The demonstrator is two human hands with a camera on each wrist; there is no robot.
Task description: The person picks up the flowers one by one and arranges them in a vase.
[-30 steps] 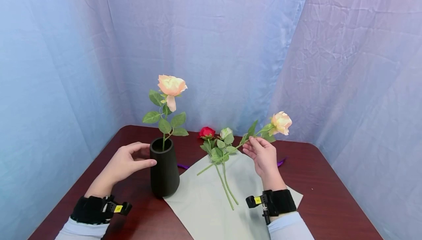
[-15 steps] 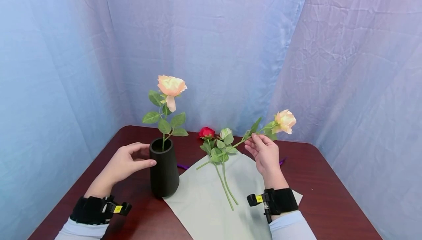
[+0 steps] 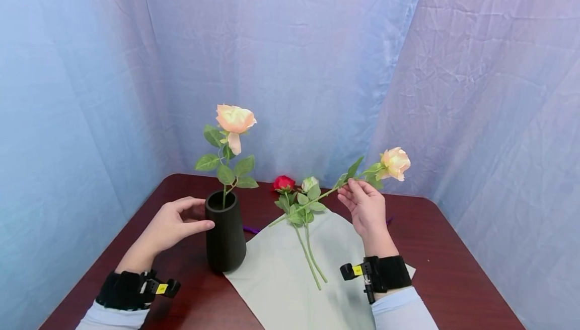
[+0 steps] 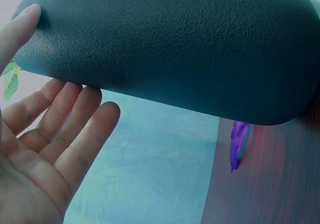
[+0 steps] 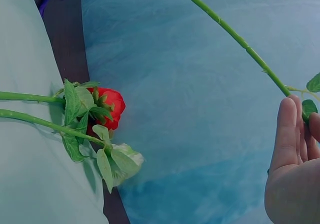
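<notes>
Head view frames a dark red-brown desk (image 3: 435, 249) closed in by crumpled blue cloth (image 3: 317, 58) on all sides. A pale green sheet (image 3: 281, 279) is spread across the middle of the desk, and the black vase (image 3: 225, 234) is stood at its left corner, wider at the base than at the mouth. One peach rose (image 3: 234, 118) is carried upright in the vase, its leaves spread just above the rim. The vase is steadied by the left hand (image 3: 174, 221), whose thumb is laid against the upper wall while the fingers, seen relaxed and nearly straight in the left wrist view, are cupped behind it.

A second, smaller peach rose (image 3: 395, 162) is held off the desk, tilted, with its bloom up to the right and its long green stem (image 3: 303, 206) slanted down to the left above the sheet. It is pinched high on the stem, just under the leaves, by the curled fingertips of the right hand (image 3: 366, 209).

Beneath that stem, a red rose (image 3: 284, 182) and a white bud (image 3: 310, 183) are laid side by side, their heads past the far edge of the sheet and their stems run back across it. A purple strip (image 3: 250, 229) is seen on the desk between the vase and the sheet.
</notes>
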